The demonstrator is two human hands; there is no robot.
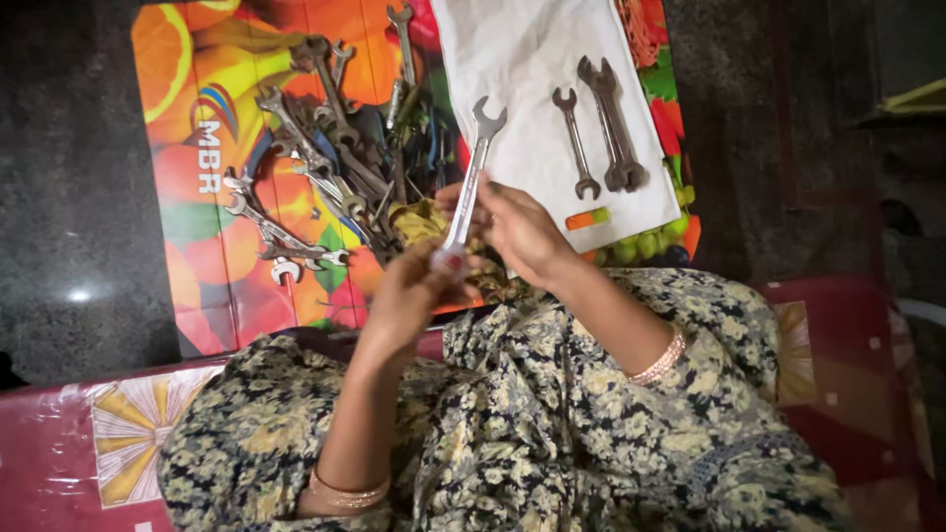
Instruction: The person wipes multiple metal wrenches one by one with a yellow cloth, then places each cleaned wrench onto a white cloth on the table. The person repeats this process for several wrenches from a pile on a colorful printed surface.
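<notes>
My left hand (409,296) grips the lower end of a shiny open-ended wrench (473,167) that points up and away from me. My right hand (520,232) is closed around the wrench's shaft a little higher, with a yellowish cloth (419,219) bunched just behind it. A heap of several dark, worn wrenches (325,167) lies on the colourful fruit-print mat (197,128) to the left of my hands. On a white cloth (522,59) to the right lie three dark wrenches (601,128), side by side.
The mat rests on a dark speckled stone floor (69,177). My lap in a floral garment (552,424) fills the lower frame, over a red patterned cushion (59,453). Bangles are on both wrists.
</notes>
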